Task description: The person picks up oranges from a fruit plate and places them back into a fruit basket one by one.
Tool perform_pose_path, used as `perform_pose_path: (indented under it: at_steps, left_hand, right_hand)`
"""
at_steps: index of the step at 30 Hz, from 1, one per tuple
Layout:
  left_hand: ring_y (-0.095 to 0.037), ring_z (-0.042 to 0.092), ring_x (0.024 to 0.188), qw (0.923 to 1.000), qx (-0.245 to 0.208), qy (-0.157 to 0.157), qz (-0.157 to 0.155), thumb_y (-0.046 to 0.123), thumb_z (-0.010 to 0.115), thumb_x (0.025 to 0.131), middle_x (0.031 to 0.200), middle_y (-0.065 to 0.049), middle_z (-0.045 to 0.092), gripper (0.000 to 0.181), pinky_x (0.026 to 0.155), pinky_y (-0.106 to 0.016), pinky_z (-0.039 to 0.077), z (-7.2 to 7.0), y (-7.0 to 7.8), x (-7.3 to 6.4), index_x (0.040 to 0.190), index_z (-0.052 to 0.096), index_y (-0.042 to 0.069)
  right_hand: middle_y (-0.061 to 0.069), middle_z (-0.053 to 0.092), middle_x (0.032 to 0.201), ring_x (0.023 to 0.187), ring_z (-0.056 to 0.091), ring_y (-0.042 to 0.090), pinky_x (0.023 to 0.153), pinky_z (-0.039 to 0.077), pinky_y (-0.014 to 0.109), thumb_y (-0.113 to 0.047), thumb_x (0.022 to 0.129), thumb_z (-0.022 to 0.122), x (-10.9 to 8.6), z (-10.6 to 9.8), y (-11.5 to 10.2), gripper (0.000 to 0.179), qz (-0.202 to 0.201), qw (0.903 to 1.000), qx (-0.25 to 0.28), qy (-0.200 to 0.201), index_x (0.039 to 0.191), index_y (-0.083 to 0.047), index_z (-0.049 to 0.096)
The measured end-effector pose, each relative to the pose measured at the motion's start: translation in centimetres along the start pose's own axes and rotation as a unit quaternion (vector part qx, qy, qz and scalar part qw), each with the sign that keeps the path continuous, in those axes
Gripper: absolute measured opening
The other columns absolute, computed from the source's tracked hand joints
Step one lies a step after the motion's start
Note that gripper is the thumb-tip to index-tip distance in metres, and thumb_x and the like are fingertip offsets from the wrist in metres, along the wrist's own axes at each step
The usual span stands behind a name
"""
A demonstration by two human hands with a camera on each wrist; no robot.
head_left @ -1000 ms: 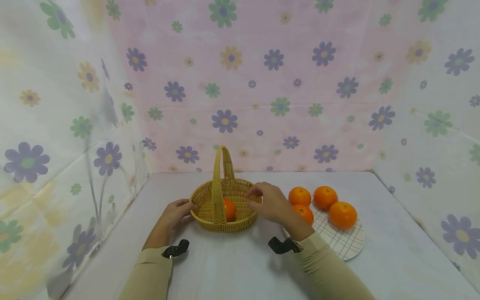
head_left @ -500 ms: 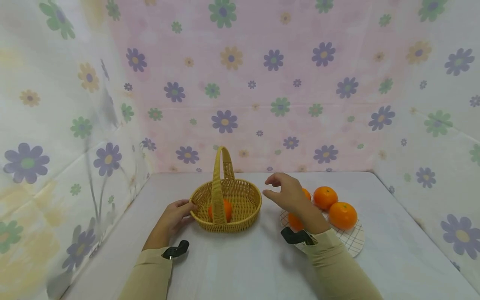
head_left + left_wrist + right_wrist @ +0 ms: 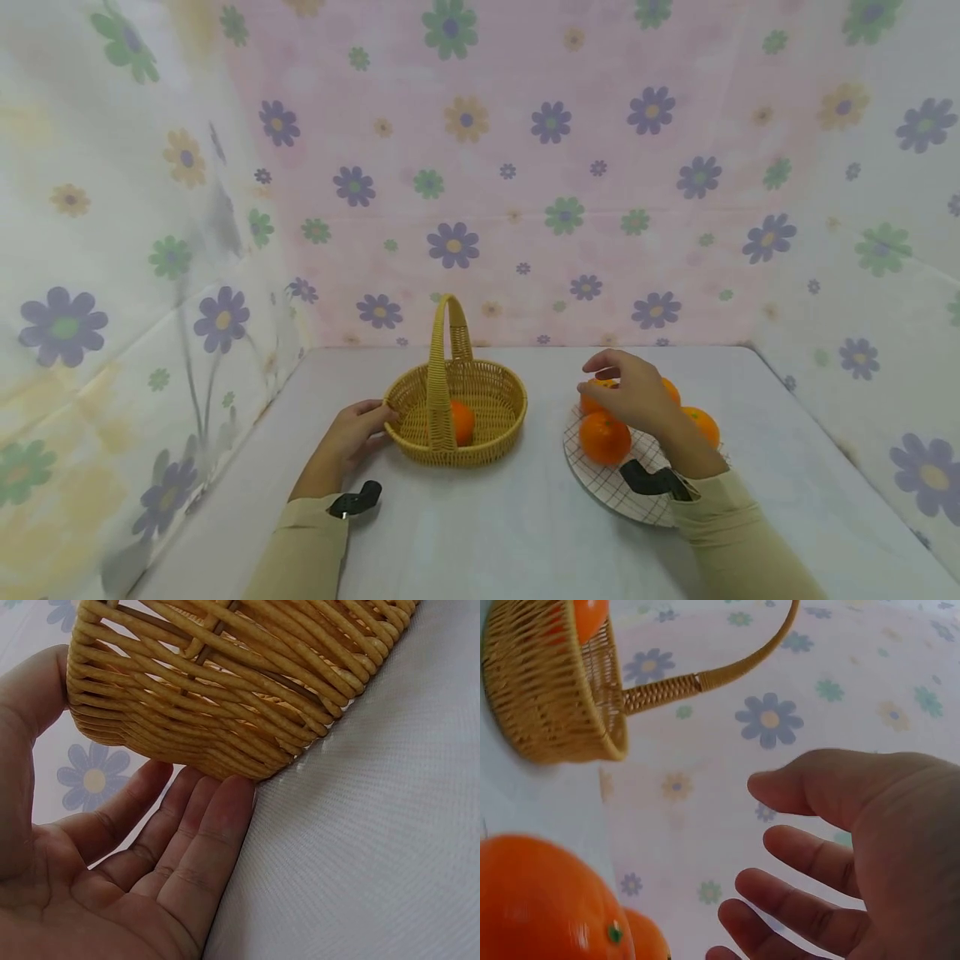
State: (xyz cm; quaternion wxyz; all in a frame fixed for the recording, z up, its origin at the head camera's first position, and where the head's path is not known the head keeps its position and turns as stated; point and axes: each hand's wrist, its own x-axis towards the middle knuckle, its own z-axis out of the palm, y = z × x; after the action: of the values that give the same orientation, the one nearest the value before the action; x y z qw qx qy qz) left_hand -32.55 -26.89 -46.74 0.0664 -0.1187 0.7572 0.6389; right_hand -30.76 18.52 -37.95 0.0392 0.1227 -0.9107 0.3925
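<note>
A yellow wicker basket (image 3: 491,450) with a tall arched handle (image 3: 437,367) stands on the table, one orange (image 3: 462,422) inside it. My left hand (image 3: 354,437) holds the basket's left end, thumb at the rim and fingertips (image 3: 229,796) against the lower wall. Over a round plate (image 3: 600,490) with a grid pattern hovers my right hand (image 3: 637,396), its fingers spread and loosely bent around nothing. Several oranges lie on that plate; the front orange (image 3: 604,437) sits just below the hand, which partly hides the others. A green stem mark shows on the near orange (image 3: 547,907).
The table (image 3: 480,533) has a white cloth. Flower-patterned fabric (image 3: 502,150) rises behind it and along both sides. Black wrist mounts sit on both forearms, the right mount (image 3: 651,482) over the plate.
My right hand has left the basket and moved right to above the plate. The orange in the basket has rolled left and back slightly. My left hand stays at the basket.
</note>
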Motion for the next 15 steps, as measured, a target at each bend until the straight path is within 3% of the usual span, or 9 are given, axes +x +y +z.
perform_pose_path:
  at_steps: [9, 15]
  left_hand:
    - [-0.031, 0.056, 0.133, 0.9999, 0.008, 0.009, -0.009, 0.029, 0.071, 0.091, 0.147, -0.018, 0.054, 0.063, 0.113, -0.046, 0.05, -0.3, 0.1, 0.2, 0.145, 0.051, 0.003]
    - [-0.031, 0.057, 0.13, 0.9999, 0.0, 0.009, -0.009, 0.026, 0.071, 0.09, 0.145, -0.018, 0.055, 0.062, 0.111, -0.044, 0.052, 0.0, 0.0, 0.2, 0.144, 0.052, 0.001]
  right_hand:
    - [0.01, 0.062, 0.136, 0.127, 0.058, 0.036, 0.106, 0.053, 0.056, -0.043, 0.086, 0.082, -1.3, -2.0, 2.1, 0.057, 0.006, 0.9969, -0.006, -0.079, 0.131, -0.013, 0.063]
    - [0.009, 0.065, 0.132, 0.123, 0.059, 0.036, 0.108, 0.05, 0.057, -0.04, 0.083, 0.085, -1.4, -2.8, 3.3, 0.058, 0.004, 0.9926, -0.005, -0.121, 0.129, -0.013, 0.064]
